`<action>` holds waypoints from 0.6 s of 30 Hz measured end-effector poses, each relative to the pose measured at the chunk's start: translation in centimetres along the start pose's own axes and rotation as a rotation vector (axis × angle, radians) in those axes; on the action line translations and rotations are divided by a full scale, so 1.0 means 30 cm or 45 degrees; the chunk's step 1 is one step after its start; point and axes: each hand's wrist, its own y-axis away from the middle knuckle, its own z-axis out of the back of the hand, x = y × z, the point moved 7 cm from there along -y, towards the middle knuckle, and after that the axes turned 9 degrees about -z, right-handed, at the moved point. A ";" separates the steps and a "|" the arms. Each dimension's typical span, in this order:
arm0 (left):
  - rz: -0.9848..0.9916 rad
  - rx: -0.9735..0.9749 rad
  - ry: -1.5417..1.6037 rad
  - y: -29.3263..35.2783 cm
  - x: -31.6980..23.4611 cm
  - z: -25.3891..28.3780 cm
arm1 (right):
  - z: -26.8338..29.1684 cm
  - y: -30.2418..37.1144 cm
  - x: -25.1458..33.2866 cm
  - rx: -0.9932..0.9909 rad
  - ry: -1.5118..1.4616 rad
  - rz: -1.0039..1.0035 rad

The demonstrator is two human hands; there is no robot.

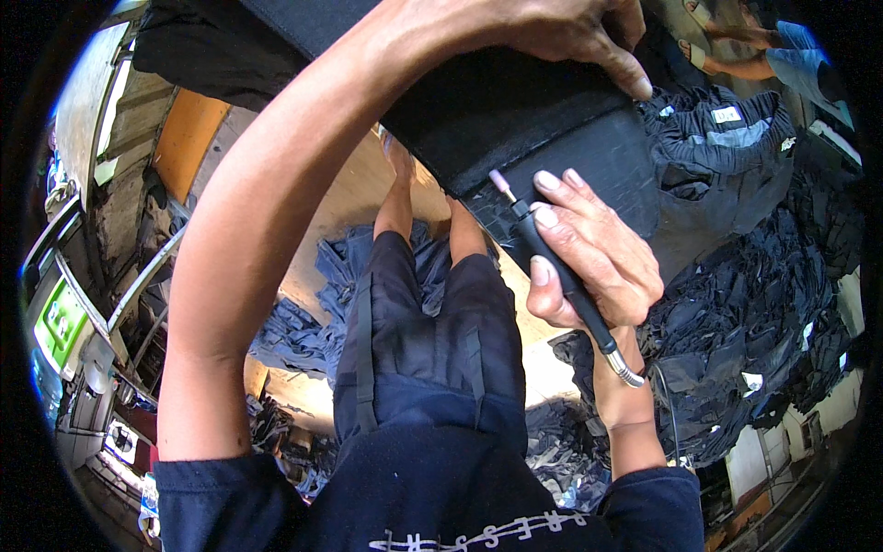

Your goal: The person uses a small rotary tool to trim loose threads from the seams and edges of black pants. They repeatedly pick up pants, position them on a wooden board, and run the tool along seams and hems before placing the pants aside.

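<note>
Holding, right hand: in the head view, the right hand (607,258) closes pen-fashion round a slim black rotary tool (572,281), its pink tip (498,178) pointing away from the person.
Tip position: over the near left corner of the dark work surface (598,170); contact cannot be confirmed from here.
Left hand: the left hand (579,28) arches over the black cloth (524,101), thumb lowered near the right edge; pinching or only pressing, I cannot tell.
Cloth position: upper middle, before the person, beside the pile of dark garments (754,322).
Done: cloth laid out, tool gripped and brought close.
Remaining: judged to be most of the tool work; no treated area is distinguishable on the black.
Nearby: gathered-waist garment (717,143) right; dark blue clothes (290,336) on the floor.
</note>
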 end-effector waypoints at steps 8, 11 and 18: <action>0.076 0.051 0.052 0.001 -0.005 0.008 | 0.024 0.002 -0.017 -0.153 0.049 -0.058; 0.031 0.037 0.051 0.010 -0.008 0.016 | 0.052 0.000 -0.033 -0.232 0.063 -0.131; -0.019 -0.050 0.049 -0.009 0.010 -0.015 | 0.106 -0.031 -0.078 -0.126 0.007 -0.130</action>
